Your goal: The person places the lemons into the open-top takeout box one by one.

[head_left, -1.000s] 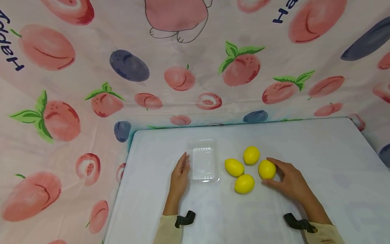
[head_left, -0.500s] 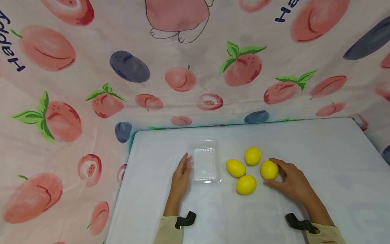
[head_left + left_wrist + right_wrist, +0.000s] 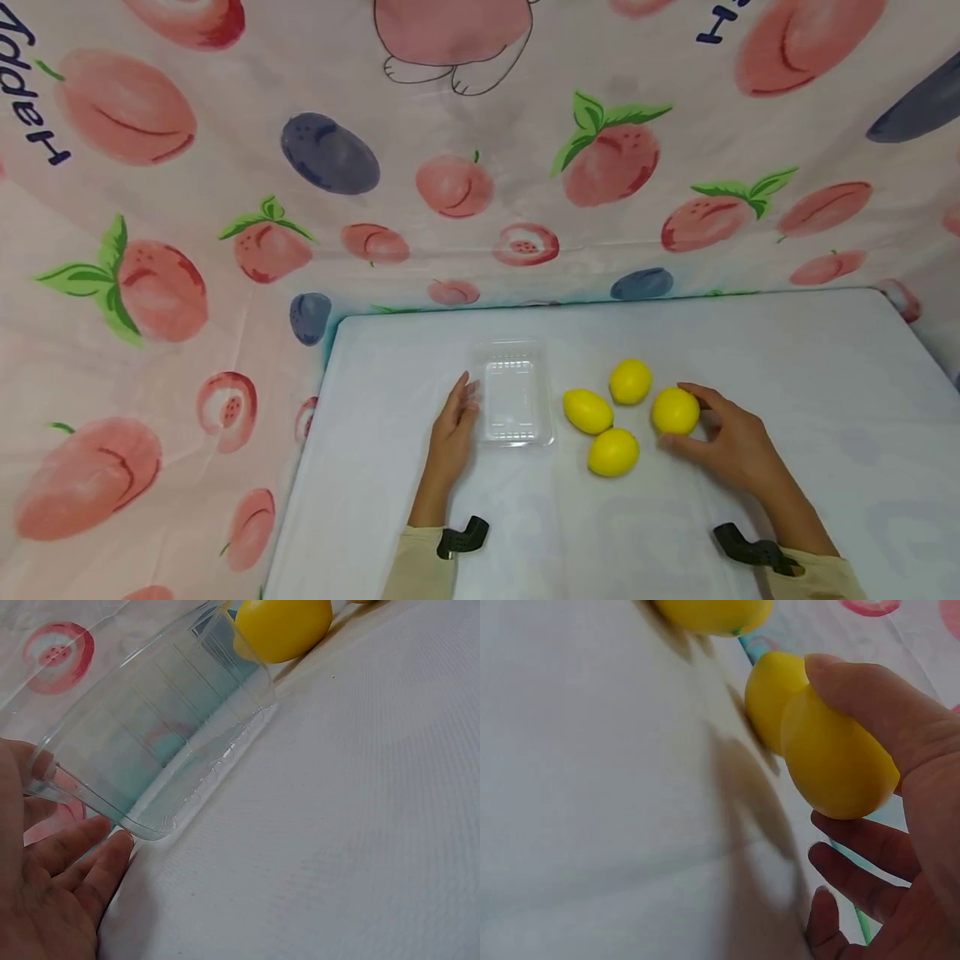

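Observation:
Several yellow lemons lie on the white table. My right hand grips the rightmost lemon between thumb and fingers; in the right wrist view this lemon sits in the right hand with a second lemon just behind it. Three other lemons lie to its left. A clear, empty plastic tray stands left of them. My left hand rests flat with straight fingers against the tray's left side. Seen from the left wrist, the left hand touches the tray.
A pink cloth printed with peaches and plums hangs behind and to the left of the table. The table's left edge lies near my left arm. Bare white surface stretches to the right of my right hand.
The head view has shifted slightly. My right hand with its lemon has edged a little up and away from the other lemons. The left hand stays at the tray.

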Motion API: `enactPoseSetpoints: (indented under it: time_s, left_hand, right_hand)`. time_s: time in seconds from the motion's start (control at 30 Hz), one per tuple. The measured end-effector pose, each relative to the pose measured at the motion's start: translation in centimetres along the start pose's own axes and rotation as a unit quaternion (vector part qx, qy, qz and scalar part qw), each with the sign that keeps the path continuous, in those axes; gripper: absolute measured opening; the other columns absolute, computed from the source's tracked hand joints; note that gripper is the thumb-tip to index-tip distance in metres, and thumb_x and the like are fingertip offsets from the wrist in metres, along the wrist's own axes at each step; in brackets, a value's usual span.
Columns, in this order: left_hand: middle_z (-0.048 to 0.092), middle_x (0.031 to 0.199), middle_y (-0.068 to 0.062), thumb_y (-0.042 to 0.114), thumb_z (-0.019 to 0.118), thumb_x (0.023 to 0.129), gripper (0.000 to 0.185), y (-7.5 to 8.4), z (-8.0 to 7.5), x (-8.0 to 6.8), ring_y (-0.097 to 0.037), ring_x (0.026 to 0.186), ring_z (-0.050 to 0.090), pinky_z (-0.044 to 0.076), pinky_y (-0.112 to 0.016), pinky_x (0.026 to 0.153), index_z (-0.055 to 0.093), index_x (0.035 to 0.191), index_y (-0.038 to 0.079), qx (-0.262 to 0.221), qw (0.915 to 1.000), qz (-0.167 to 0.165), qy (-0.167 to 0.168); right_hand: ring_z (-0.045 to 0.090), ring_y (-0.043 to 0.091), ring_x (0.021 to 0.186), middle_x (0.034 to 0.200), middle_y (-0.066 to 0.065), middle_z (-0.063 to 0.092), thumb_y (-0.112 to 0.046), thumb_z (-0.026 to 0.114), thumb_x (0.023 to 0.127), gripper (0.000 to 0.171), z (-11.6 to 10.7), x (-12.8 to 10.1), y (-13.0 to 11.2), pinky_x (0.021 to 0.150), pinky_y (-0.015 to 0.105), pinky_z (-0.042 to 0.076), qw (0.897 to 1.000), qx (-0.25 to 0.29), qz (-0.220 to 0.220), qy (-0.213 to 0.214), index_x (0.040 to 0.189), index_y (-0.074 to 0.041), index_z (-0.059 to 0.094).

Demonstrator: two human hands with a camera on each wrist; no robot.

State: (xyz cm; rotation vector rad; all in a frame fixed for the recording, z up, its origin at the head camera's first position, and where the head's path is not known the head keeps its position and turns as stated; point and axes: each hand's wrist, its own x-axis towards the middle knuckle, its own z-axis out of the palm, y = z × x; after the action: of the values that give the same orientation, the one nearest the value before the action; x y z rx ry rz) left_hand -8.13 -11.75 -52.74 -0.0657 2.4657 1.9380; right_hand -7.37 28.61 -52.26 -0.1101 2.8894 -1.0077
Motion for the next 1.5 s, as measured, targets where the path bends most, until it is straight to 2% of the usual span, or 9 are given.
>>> enactPoseSetpoints:
  time_s: [0.07,0.23,0.47,0.63,0.87,1.03,1.13,1.33,1.5]
  left_hand:
    - [0.054,0.151,-0.015,0.012,0.049,0.108,0.052,-0.1,0.1,0.0,-0.035,0.138,0.053,0.037,-0.055,0.117,0.038,0.158,0.011,0.001,1.0000,-0.005,-0.004]
    - [0.052,0.152,-0.015,0.012,0.048,0.108,0.052,-0.2,0.3,0.1,-0.035,0.139,0.051,0.037,-0.055,0.117,0.036,0.159,0.011,0.005,0.9999,-0.011,-0.011]
    - [0.054,0.151,-0.017,0.011,0.048,0.108,0.052,0.2,-0.1,-0.1,-0.036,0.137,0.053,0.040,-0.055,0.115,0.037,0.158,0.008,0.019,0.9997,-0.001,-0.014]
    - [0.054,0.149,-0.018,0.010,0.049,0.107,0.051,0.5,-0.1,0.0,-0.036,0.136,0.054,0.040,-0.056,0.114,0.038,0.158,0.007,0.024,0.9996,0.006,-0.010]
    - [0.054,0.151,-0.012,0.015,0.049,0.108,0.052,-2.3,0.3,0.7,-0.033,0.136,0.054,0.039,-0.055,0.114,0.038,0.159,0.014,0.031,0.9995,-0.001,0.006]
    - [0.055,0.150,-0.008,0.021,0.051,0.108,0.052,-3.2,0.3,0.7,-0.028,0.136,0.055,0.041,-0.053,0.114,0.039,0.158,0.021,0.024,0.9997,0.004,0.000]
    - [0.056,0.150,-0.006,0.024,0.051,0.108,0.052,-3.3,0.3,0.8,-0.027,0.136,0.055,0.042,-0.052,0.114,0.039,0.158,0.023,0.022,0.9997,0.006,-0.004]
    - [0.056,0.149,-0.003,0.029,0.050,0.109,0.052,-3.4,0.2,0.9,-0.024,0.134,0.056,0.042,-0.051,0.113,0.038,0.159,0.024,0.042,0.9991,0.007,-0.004]
    - [0.056,0.149,-0.002,0.031,0.049,0.109,0.052,-3.4,0.2,0.9,-0.023,0.134,0.056,0.043,-0.050,0.113,0.038,0.159,0.024,0.045,0.9989,0.006,-0.006]
  right_hand:
    - [0.061,0.042,0.108,0.139,0.024,0.059,-0.050,0.086,0.079,0.086,-0.2,-0.1,-0.3,0.082,0.058,0.051,1.000,0.000,-0.009,0.018,0.147,-0.011,0.051]
    - [0.058,0.039,0.116,0.138,0.022,0.060,-0.043,0.088,0.078,0.083,-0.1,0.2,-1.6,0.083,0.054,0.051,0.998,0.007,-0.041,0.050,0.146,-0.010,0.052]
    - [0.057,0.038,0.118,0.139,0.020,0.060,-0.044,0.089,0.077,0.084,0.5,0.9,-3.9,0.084,0.054,0.051,0.997,0.014,-0.053,0.050,0.146,-0.011,0.052]
    - [0.057,0.035,0.117,0.139,0.017,0.061,-0.045,0.090,0.076,0.086,1.0,1.4,-5.2,0.082,0.048,0.049,0.996,0.020,-0.066,0.054,0.146,-0.012,0.053]
    - [0.059,0.029,0.115,0.139,0.014,0.062,-0.046,0.089,0.077,0.083,1.4,2.5,-6.8,0.080,0.044,0.049,0.993,0.033,-0.100,0.058,0.146,-0.016,0.054]
    - [0.058,0.022,0.104,0.134,0.011,0.065,-0.039,0.090,0.077,0.080,1.6,3.2,-7.9,0.077,0.043,0.050,0.989,0.042,-0.124,0.065,0.145,-0.015,0.055]
    - [0.059,0.022,0.105,0.136,0.010,0.064,-0.039,0.090,0.078,0.079,1.8,3.7,-8.7,0.081,0.046,0.052,0.989,0.054,-0.128,0.058,0.145,-0.016,0.054]
    - [0.057,0.031,0.122,0.145,0.010,0.058,-0.048,0.085,0.080,0.081,2.4,4.8,-10.3,0.098,0.058,0.051,0.992,0.078,-0.102,0.013,0.148,-0.020,0.051]
    - [0.056,0.029,0.126,0.146,0.006,0.057,-0.053,0.084,0.080,0.083,2.8,5.6,-11.4,0.097,0.054,0.053,0.992,0.077,-0.100,-0.001,0.149,-0.023,0.050]
